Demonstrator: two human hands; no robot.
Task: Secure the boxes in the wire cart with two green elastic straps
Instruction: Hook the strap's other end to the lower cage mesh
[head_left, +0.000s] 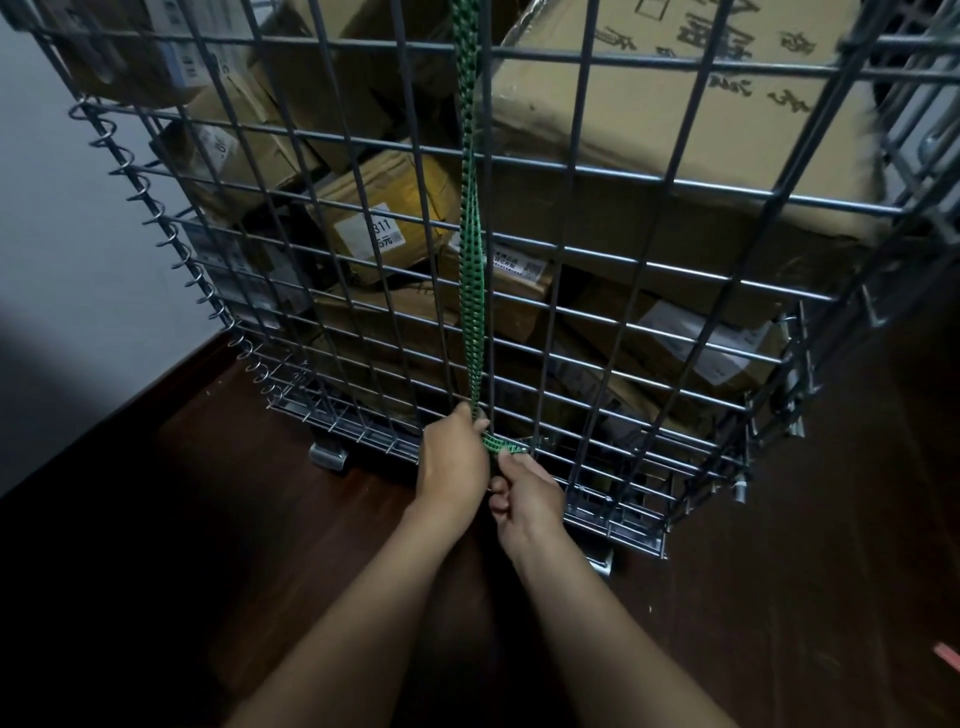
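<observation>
A tall wire cart (597, 171) stands before me, packed with cardboard boxes (665, 156) of several sizes. One green elastic strap (471, 270) runs straight down the cart's front mesh from the top to near its base. My left hand (453, 460) grips the strap at its lower end, close to the bottom wires. My right hand (524, 493) pinches the strap's short tail just to the right, against the mesh. I see no second strap.
Dark wooden floor (234, 519) surrounds the cart. A pale wall (57, 218) rises at the left. The cart rests on metal feet (327, 457). Its side panel (909, 156) angles off at the right. A small red object (948, 656) lies at the floor's right edge.
</observation>
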